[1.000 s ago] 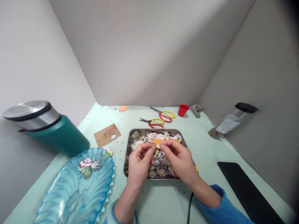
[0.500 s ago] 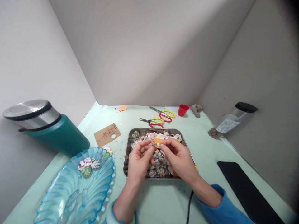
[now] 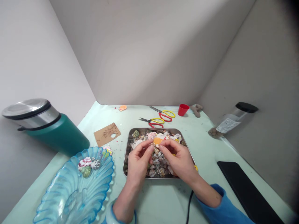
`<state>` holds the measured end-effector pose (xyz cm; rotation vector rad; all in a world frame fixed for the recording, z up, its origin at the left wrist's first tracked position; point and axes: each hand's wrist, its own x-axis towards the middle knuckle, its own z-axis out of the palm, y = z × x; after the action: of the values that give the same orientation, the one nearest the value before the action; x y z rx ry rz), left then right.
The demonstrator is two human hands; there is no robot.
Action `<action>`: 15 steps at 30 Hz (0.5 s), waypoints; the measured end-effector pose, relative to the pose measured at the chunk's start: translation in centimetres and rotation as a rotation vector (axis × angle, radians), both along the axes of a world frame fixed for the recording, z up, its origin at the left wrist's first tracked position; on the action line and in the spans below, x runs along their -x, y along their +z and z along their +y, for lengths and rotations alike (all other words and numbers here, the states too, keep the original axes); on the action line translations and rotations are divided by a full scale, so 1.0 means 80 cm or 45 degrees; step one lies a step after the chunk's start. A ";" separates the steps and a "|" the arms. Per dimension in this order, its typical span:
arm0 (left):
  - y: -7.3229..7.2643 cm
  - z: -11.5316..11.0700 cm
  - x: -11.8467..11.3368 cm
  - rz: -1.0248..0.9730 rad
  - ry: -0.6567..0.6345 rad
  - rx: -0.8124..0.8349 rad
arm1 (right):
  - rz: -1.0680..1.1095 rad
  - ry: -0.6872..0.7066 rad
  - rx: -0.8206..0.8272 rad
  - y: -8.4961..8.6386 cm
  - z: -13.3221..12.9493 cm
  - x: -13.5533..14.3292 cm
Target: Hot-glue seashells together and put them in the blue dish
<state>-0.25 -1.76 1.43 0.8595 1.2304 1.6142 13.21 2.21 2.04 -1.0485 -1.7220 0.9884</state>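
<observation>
Both of my hands meet over a metal tray (image 3: 125, 155) full of small seashells. Between the fingertips is a small orange piece (image 3: 157, 141), flat-looking, with a tiny whitish bit at its lower edge. My left hand (image 3: 139, 158) pinches it at the left with thumb and forefinger. From the right, my right hand (image 3: 178, 157) pinches it the same way. Just behind the fingers lie a pinkish shell-like piece (image 3: 152, 135) and white scraps; a green one (image 3: 135, 133) sits in the tray's far left corner. My hands hide part of the tray's contents.
Left stand a blue scalloped dish (image 3: 98, 186) holding several patterned pieces and a green bottle (image 3: 63, 133). A brown card (image 3: 105, 135), two scissors (image 3: 167, 115) (image 3: 155, 122) and a red cup (image 3: 183, 110) lie beyond. Right are a jar (image 3: 230, 123) and a black slab (image 3: 245, 189).
The orange piece has tilted between my fingertips, so more of its face shows. My hands have barely shifted over the tray.
</observation>
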 end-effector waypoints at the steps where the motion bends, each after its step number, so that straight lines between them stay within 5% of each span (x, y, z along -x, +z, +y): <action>1: 0.000 0.000 0.000 -0.002 0.005 0.004 | -0.001 0.002 -0.005 0.000 0.000 0.000; 15: -0.003 0.003 0.001 0.034 0.095 0.141 | 0.067 -0.047 -0.020 0.001 0.004 -0.004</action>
<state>-0.31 -1.49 1.19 0.7761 1.3716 1.5819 13.56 2.57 2.12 -1.0320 -1.6600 0.9695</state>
